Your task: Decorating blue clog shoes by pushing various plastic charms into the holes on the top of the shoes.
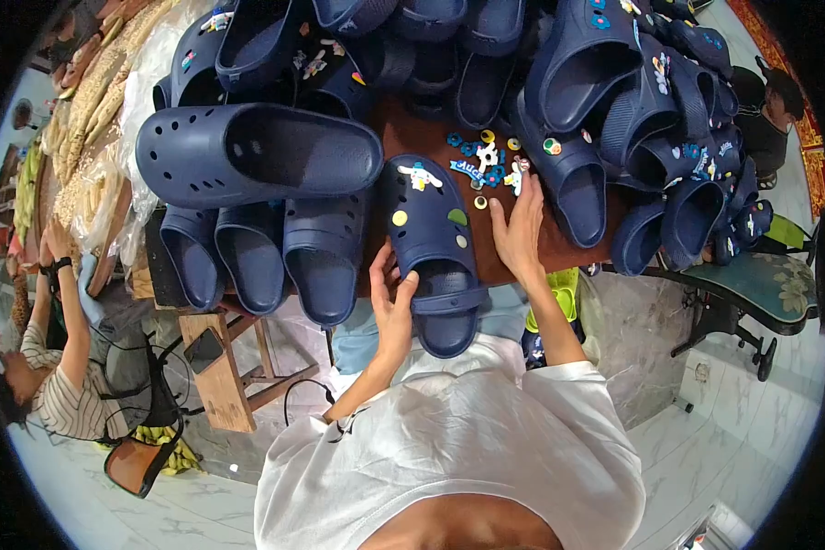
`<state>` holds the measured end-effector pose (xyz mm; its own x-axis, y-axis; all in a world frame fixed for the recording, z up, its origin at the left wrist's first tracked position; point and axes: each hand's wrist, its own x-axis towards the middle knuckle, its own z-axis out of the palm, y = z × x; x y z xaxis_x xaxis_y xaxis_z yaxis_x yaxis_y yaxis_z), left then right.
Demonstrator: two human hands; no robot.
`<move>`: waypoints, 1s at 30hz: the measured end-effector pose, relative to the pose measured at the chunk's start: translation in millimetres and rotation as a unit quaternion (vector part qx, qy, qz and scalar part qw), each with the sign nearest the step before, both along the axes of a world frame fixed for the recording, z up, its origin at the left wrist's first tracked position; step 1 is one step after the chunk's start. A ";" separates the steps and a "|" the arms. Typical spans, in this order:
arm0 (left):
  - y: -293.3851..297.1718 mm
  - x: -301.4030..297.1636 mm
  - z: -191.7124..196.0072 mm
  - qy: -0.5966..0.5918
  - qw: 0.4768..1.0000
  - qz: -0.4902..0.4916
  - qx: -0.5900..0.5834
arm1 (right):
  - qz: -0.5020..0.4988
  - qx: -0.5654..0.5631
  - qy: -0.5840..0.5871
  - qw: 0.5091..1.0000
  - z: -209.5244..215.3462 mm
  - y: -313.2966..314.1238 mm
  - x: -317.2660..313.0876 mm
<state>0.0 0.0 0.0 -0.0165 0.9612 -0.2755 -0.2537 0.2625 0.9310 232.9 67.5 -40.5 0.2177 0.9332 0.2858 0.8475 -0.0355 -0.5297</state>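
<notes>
Left hand (394, 307) grasping side of navy clog (426, 229), clog's heel past near edge of brown table (493, 268), right hand (520, 229) at white charm (517, 176), pinch or touch indeterminate, loose charms (488, 158) alongside, more clogs (183, 156) around.

A brown-topped table (417, 133) is bearing navy-blue perforated moulded clogs (321, 240); small multicoloured decorative charms (489, 158) are lying between them.

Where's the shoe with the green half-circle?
In the head view, that navy clog sits near the middle, the left hand on its left side, the right hand and loose charms to its right.
</notes>
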 end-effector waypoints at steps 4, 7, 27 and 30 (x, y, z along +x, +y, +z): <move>0.4 4.0 5.5 -0.015 1.000 0.009 -0.013 | -0.023 -0.010 0.011 1.000 -4.7 18.5 7.5; -1.5 6.2 8.8 -0.002 1.000 0.013 -0.016 | -0.003 -0.005 -0.003 1.000 -2.3 33.0 10.8; 18.4 -6.3 6.2 -0.017 0.999 0.037 -0.012 | 0.124 0.044 -0.035 0.991 38.1 34.6 3.8; 11.7 1.2 16.7 -0.048 0.998 0.031 0.019 | 0.204 0.067 -0.136 0.967 40.3 50.7 -6.3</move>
